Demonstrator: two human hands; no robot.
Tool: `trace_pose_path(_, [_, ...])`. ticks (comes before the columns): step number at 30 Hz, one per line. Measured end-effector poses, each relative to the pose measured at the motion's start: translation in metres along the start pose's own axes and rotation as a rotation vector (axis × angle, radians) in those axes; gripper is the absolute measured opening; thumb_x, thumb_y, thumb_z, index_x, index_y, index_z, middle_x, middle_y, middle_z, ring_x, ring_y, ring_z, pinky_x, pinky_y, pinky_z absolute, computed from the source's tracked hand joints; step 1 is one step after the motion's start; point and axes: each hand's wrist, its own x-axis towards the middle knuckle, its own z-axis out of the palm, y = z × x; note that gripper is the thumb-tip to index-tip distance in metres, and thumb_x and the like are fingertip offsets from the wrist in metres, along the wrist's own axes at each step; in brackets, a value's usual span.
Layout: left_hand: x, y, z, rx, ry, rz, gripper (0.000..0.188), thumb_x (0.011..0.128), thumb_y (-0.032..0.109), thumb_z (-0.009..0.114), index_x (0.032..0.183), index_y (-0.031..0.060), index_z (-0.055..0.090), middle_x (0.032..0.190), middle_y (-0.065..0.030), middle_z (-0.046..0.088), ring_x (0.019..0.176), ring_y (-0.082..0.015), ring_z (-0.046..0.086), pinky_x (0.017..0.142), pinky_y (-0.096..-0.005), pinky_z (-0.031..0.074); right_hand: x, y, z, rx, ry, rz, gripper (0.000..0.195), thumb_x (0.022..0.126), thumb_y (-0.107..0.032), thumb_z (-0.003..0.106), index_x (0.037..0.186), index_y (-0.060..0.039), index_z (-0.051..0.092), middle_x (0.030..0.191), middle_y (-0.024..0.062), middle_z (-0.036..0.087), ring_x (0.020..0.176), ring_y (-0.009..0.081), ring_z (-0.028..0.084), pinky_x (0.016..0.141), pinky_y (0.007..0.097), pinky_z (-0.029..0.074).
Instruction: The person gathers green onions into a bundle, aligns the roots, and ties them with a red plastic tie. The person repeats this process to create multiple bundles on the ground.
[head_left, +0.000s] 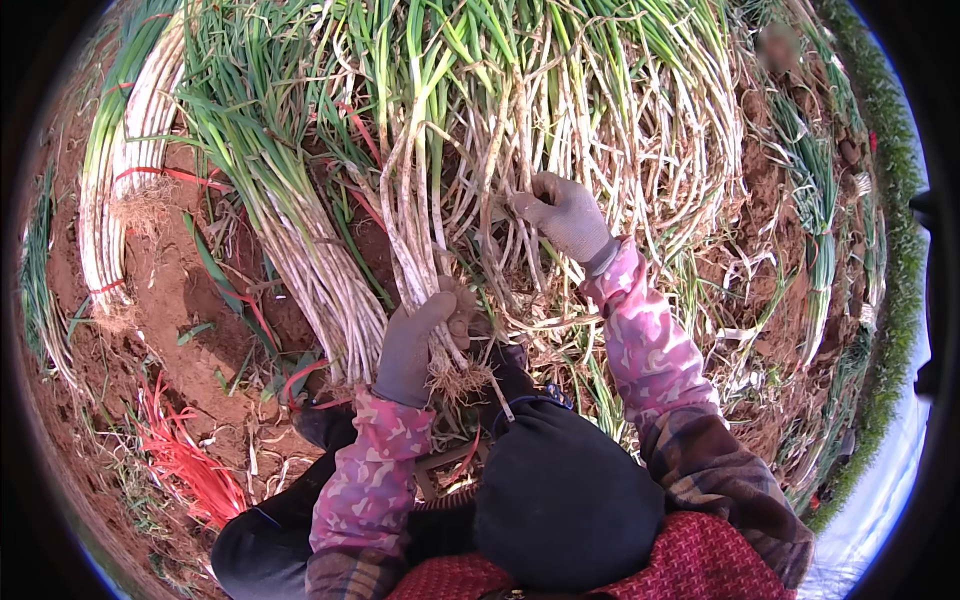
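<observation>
My left hand (420, 337), in a grey work glove, is closed around the lower white stalks of a few green onions (409, 247), their roots hanging just below it. Up and to the right, my right hand (566, 214), gloved too, reaches to the edge of a large loose pile of green onions (637, 142); its thumb and fingers are curled by some stalks, and whether they grip one is unclear. Left of my left hand lies a sorted row of green onions (322, 277), roots towards me.
Bundles of green onions (146, 127) tied with red ribbon lie at the upper left. A heap of red plastic strips (187, 465) rests on the reddish soil (180, 315) at the lower left. More tied bundles (820, 277) lie at the right, before a grass strip (889, 300).
</observation>
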Motion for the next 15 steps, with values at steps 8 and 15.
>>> trace_pose_path(8, [-0.004, -0.001, 0.0, -0.004, 0.037, 0.02, 0.039, 0.099, 0.019, 0.07, 0.131, -0.0012, 0.061, 0.113, -0.0143, 0.072, 0.085, -0.0184, 0.07, 0.075, -0.0332, 0.06, -0.022, -0.01, 0.023, 0.243, -0.083, 0.203, 0.026, 0.105, -0.029, 0.065, 0.108, -0.0038, 0.07, 0.074, 0.0015, 0.068, 0.049, 0.0048, 0.054, 0.045, 0.0195, 0.04])
trace_pose_path(15, [0.003, -0.012, -0.013, 0.001, 0.009, -0.065, 0.036, 0.104, 0.022, 0.066, 0.131, -0.0004, 0.06, 0.105, -0.01, 0.07, 0.078, -0.0147, 0.066, 0.08, -0.0398, 0.061, -0.022, 0.027, 0.072, -0.043, 0.022, 0.02, 0.041, 0.101, -0.041, 0.066, 0.097, -0.0001, 0.07, 0.077, 0.0135, 0.067, 0.066, 0.0256, 0.064, 0.066, 0.0414, 0.052])
